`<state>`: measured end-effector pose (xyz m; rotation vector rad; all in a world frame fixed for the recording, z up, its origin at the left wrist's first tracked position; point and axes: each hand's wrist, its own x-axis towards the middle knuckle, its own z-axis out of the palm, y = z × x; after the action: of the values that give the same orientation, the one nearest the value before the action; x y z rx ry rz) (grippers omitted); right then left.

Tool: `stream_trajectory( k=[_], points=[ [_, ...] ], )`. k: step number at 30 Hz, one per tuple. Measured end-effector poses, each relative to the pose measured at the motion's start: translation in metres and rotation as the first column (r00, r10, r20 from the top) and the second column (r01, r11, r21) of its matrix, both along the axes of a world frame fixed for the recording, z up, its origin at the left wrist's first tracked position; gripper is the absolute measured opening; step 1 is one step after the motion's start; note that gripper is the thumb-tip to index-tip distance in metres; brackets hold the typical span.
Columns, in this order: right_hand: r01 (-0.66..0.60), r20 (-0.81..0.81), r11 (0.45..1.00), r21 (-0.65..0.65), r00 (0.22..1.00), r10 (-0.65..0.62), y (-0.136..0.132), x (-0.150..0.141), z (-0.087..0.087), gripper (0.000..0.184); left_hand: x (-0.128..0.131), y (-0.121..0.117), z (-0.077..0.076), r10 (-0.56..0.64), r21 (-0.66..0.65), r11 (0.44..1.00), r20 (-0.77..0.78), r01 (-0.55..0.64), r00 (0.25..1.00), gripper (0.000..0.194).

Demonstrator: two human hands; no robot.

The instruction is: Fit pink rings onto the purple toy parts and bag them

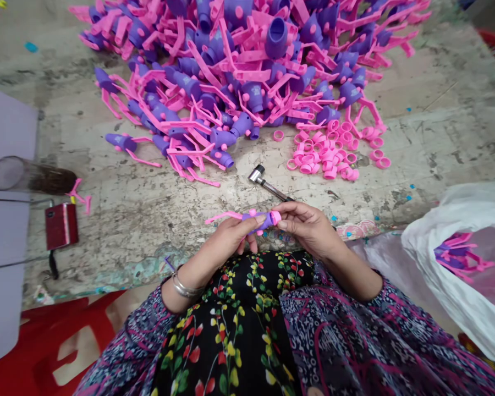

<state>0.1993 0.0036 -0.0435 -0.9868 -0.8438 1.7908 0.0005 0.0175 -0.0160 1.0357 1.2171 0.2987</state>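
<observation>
My left hand [239,234] is closed around a purple plastic cone-shaped piece [265,221] with pink arms, held level above the table's near edge. One pink arm sticks out to the left past my fingers. At the piece's right end is a pink ring [276,218], pinched between the thumb and fingers of my right hand [303,225]. The ring touches the end of the purple piece; how far it sits on it I cannot tell. Just beyond my right hand lies a small hammer [268,182] with a dark-tipped metal head, its handle end partly hidden by that hand.
A big heap of purple and pink pieces [231,82] covers the far table, with loose pink rings [325,151] at its right front. Left are a glass [33,176] and a dark red box [61,225]. A white bag [429,242] holding similar pieces hangs right. A red chair [58,341] stands lower left.
</observation>
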Motion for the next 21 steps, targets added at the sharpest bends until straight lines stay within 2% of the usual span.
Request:
stream_trajectory(
  k=[9,16,21],
  points=[
    [0.026,0.100,0.998,0.064,0.994,-0.033,-0.0007,-0.0003,0.0003,0.024,0.0022,-0.0018,-0.0012,0.006,0.051,0.999,-0.074,-0.002,0.997,0.047],
    [0.025,0.207,0.984,0.179,0.976,-0.062,-0.0010,-0.0011,0.0012,0.021,0.0027,-0.0039,-0.0035,-0.027,0.210,0.975,-0.229,0.077,0.973,0.055],
    [0.027,0.318,0.958,0.286,0.940,-0.122,0.0011,-0.0023,0.0011,0.019,0.0040,-0.0053,-0.0069,0.034,0.295,0.954,-0.308,0.061,0.951,0.054]
  ],
)
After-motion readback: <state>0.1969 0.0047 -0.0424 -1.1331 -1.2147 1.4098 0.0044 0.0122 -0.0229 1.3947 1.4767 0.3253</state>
